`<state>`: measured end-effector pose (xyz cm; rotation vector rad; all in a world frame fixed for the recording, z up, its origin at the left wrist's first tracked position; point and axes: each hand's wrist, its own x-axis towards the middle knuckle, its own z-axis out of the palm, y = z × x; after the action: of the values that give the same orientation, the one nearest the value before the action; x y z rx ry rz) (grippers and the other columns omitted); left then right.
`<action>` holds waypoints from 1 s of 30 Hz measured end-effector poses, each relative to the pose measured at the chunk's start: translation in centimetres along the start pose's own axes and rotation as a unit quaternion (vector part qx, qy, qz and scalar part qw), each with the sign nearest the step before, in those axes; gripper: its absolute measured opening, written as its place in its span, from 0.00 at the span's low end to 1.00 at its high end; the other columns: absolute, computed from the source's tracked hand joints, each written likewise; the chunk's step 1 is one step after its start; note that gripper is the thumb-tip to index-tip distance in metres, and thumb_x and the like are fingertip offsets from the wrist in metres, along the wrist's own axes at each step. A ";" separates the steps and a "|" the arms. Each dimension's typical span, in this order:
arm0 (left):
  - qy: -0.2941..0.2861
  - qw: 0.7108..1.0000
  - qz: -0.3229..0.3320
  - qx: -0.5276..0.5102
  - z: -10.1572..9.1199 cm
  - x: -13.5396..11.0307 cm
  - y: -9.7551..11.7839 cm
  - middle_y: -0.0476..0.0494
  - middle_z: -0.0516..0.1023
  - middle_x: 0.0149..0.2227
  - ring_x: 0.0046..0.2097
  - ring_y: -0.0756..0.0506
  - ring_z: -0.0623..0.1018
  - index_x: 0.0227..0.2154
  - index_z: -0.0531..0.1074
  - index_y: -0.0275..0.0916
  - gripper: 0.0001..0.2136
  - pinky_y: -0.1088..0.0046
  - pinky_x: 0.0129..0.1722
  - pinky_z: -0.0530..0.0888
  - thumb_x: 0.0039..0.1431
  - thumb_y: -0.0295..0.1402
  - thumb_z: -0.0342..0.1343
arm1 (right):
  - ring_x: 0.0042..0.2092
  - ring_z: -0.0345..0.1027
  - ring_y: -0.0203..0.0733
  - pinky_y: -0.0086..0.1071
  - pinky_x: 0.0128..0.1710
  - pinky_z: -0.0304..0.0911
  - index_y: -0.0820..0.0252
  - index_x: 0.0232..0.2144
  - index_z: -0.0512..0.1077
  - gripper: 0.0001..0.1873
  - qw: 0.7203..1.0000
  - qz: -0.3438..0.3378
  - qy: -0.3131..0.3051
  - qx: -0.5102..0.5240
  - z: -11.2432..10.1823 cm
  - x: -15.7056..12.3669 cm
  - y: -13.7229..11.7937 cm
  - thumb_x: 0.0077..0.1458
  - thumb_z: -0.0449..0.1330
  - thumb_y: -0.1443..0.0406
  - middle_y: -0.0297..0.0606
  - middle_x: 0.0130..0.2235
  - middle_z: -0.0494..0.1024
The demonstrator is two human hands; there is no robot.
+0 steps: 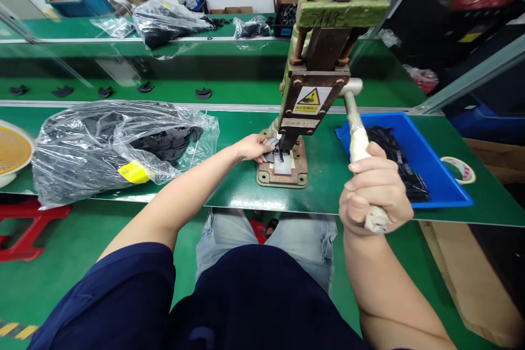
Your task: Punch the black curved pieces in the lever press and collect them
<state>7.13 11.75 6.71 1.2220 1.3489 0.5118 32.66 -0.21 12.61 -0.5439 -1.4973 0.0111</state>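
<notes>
A green hand press [315,82] stands on the workbench in front of me. My right hand [375,191] is wrapped round its lever [356,128], whose grip is bound in whitish tape. At the press base [299,172], my left hand [255,147] pinches a dark curved plastic piece [270,145] beneath the ram. Part of that piece is hidden by the fingers and the ram. Left of the press lies a clear plastic bag [98,147] full of similar dark curved pieces. Right of it, a blue bin [435,167] holds black pieces [397,164].
Tape roll [458,170] lies beside the bin. Dark curved pieces [203,93] sit spaced along the green strip behind the bench. A round yellow-topped container [14,150] is at the left edge, with a red stool [28,229] below. Bags [172,22] rest on the far bench.
</notes>
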 end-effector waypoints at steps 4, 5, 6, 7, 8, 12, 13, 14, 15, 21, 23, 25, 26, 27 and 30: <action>-0.010 0.998 -0.057 -0.030 0.0 -0.2 0.6 0.43 0.81 0.24 0.26 0.47 0.84 0.35 0.72 0.37 0.13 0.77 0.27 0.79 0.62 0.36 0.71 | 0.38 0.77 0.41 0.63 0.62 0.72 0.53 0.22 0.67 0.18 1.000 0.004 -0.019 -0.007 -0.1 0.2 -0.3 0.61 0.63 0.55 0.28 0.25 0.73; -0.012 0.997 -0.067 -0.041 0.1 -0.3 0.6 0.42 0.81 0.25 0.26 0.46 0.84 0.36 0.73 0.36 0.12 0.77 0.28 0.79 0.63 0.36 0.70 | 0.37 0.77 0.41 0.62 0.62 0.72 0.53 0.22 0.67 0.19 1.000 0.005 -0.018 -0.003 0.0 0.8 -0.5 0.61 0.63 0.54 0.28 0.25 0.73; -0.013 0.996 -0.074 -0.053 0.1 -0.4 0.5 0.42 0.82 0.25 0.26 0.46 0.84 0.37 0.73 0.36 0.12 0.77 0.28 0.79 0.63 0.36 0.70 | 0.37 0.77 0.41 0.60 0.61 0.73 0.53 0.22 0.67 0.19 1.000 0.002 -0.012 0.009 0.1 1.6 -0.6 0.61 0.64 0.53 0.28 0.24 0.72; -0.012 0.995 -0.077 -0.066 0.2 -0.5 0.4 0.42 0.82 0.25 0.26 0.47 0.84 0.37 0.73 0.36 0.11 0.78 0.28 0.79 0.64 0.36 0.69 | 0.36 0.77 0.40 0.57 0.59 0.75 0.52 0.24 0.69 0.18 1.000 -0.003 -0.002 0.025 0.4 2.8 -0.6 0.61 0.65 0.52 0.28 0.25 0.71; -0.011 0.994 -0.077 -0.080 0.3 -0.5 0.3 0.42 0.82 0.25 0.26 0.47 0.84 0.38 0.73 0.36 0.11 0.78 0.27 0.79 0.64 0.36 0.69 | 0.37 0.77 0.39 0.54 0.57 0.76 0.52 0.27 0.72 0.15 0.999 -0.013 0.012 0.042 0.7 4.4 -0.6 0.60 0.66 0.51 0.28 0.26 0.72; 0.004 0.991 -0.067 -0.117 0.8 -0.9 0.0 0.44 0.82 0.26 0.25 0.47 0.84 0.36 0.72 0.37 0.14 0.79 0.26 0.79 0.61 0.37 0.72 | 0.54 0.78 0.39 0.45 0.62 0.71 0.45 0.59 0.74 0.27 0.995 -0.031 0.012 0.098 1.9 11.7 0.2 0.61 0.66 0.48 0.32 0.52 0.78; 0.006 0.990 -0.063 -0.122 0.9 -1.0 -0.1 0.44 0.82 0.26 0.25 0.48 0.84 0.36 0.72 0.37 0.14 0.79 0.26 0.79 0.61 0.37 0.72 | 0.59 0.76 0.40 0.44 0.64 0.68 0.45 0.64 0.70 0.31 0.994 -0.009 -0.009 0.105 2.0 12.9 0.7 0.62 0.64 0.48 0.33 0.59 0.75; 0.007 0.990 -0.058 -0.127 1.0 -1.2 -0.1 0.44 0.82 0.27 0.25 0.48 0.84 0.36 0.72 0.37 0.14 0.79 0.26 0.80 0.61 0.37 0.72 | 0.62 0.74 0.42 0.45 0.66 0.65 0.47 0.67 0.66 0.34 0.994 0.016 -0.027 0.109 2.1 13.6 1.2 0.63 0.63 0.48 0.35 0.62 0.73; 0.009 0.990 -0.051 -0.132 1.1 -1.4 -0.1 0.44 0.82 0.27 0.25 0.48 0.84 0.36 0.72 0.37 0.14 0.79 0.26 0.80 0.61 0.38 0.72 | 0.65 0.72 0.43 0.46 0.67 0.64 0.50 0.69 0.64 0.36 0.993 0.039 -0.029 0.108 2.1 13.6 1.8 0.63 0.63 0.48 0.37 0.64 0.71; 0.003 0.989 0.013 -0.146 0.7 -4.9 -0.6 0.44 0.82 0.26 0.26 0.48 0.83 0.32 0.67 0.38 0.18 0.78 0.26 0.79 0.63 0.41 0.71 | 0.52 0.77 0.37 0.39 0.58 0.74 0.51 0.58 0.70 0.26 0.986 0.156 0.019 0.060 1.3 2.2 4.6 0.62 0.66 0.51 0.40 0.53 0.78; -0.013 0.989 0.041 -0.142 0.7 -6.9 -0.7 0.44 0.82 0.27 0.26 0.48 0.83 0.33 0.67 0.38 0.19 0.77 0.26 0.80 0.63 0.43 0.70 | 0.44 0.79 0.37 0.37 0.48 0.78 0.52 0.52 0.74 0.19 0.970 0.225 -0.065 0.059 1.4 -2.4 4.3 0.61 0.67 0.54 0.38 0.45 0.81; -0.029 0.988 0.062 -0.138 1.0 -8.9 -0.6 0.45 0.82 0.27 0.26 0.48 0.83 0.34 0.67 0.38 0.19 0.75 0.27 0.81 0.62 0.44 0.70 | 0.42 0.80 0.39 0.38 0.44 0.80 0.52 0.51 0.76 0.19 0.946 0.282 -0.145 0.065 2.1 -5.7 3.6 0.60 0.68 0.55 0.39 0.43 0.83; -0.033 0.988 0.070 -0.135 1.3 -9.8 -0.5 0.45 0.82 0.26 0.26 0.48 0.83 0.34 0.67 0.38 0.19 0.74 0.27 0.81 0.62 0.45 0.71 | 0.42 0.81 0.40 0.38 0.43 0.81 0.52 0.51 0.76 0.19 0.934 0.304 -0.175 0.070 2.5 -6.7 3.1 0.60 0.69 0.54 0.39 0.43 0.84; -0.037 0.988 0.079 -0.131 1.6 -10.6 -0.4 0.46 0.82 0.26 0.25 0.48 0.83 0.34 0.67 0.39 0.19 0.74 0.27 0.81 0.62 0.45 0.71 | 0.42 0.81 0.41 0.38 0.43 0.81 0.52 0.50 0.77 0.20 0.924 0.320 -0.197 0.076 3.0 -7.4 2.7 0.59 0.69 0.53 0.39 0.43 0.84; -0.043 0.987 0.103 -0.119 2.7 -12.3 -0.1 0.46 0.82 0.26 0.25 0.48 0.82 0.33 0.68 0.39 0.18 0.75 0.25 0.80 0.62 0.44 0.70 | 0.39 0.80 0.41 0.38 0.41 0.80 0.52 0.44 0.78 0.18 0.907 0.347 -0.220 0.089 4.5 -8.4 1.8 0.58 0.69 0.49 0.37 0.40 0.84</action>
<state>6.68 0.14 11.51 1.1767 1.0599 0.7360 28.23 0.05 4.05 -0.9442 -1.6360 0.8692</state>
